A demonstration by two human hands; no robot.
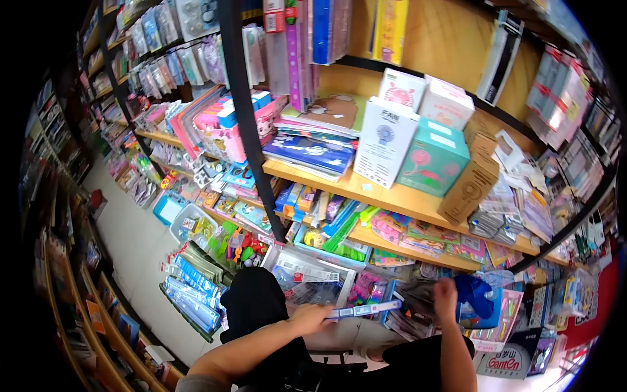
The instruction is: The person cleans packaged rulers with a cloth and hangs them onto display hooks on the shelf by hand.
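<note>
My left hand (311,319) is closed around one end of a long, narrow blue-and-white pack (366,310), which points to the right over the floor bins. Below it and to the left, a grey plastic bin (312,258) holds flat clear packets. My right hand (446,302) is raised beside a crumpled blue plastic bag (475,295), its fingers curled and partly hidden. Dark, blurred packaging (418,295) lies just left of that hand; whether the fingers grip it is unclear.
Ahead, a wooden shelf (313,171) carries a white fan box (386,142), a teal box (433,157) and a brown carton (471,186). A black shelf post (245,111) rises left of centre. Blue packets (192,297) fill a crate by my knee. A Ganten carton (506,358) stands at right.
</note>
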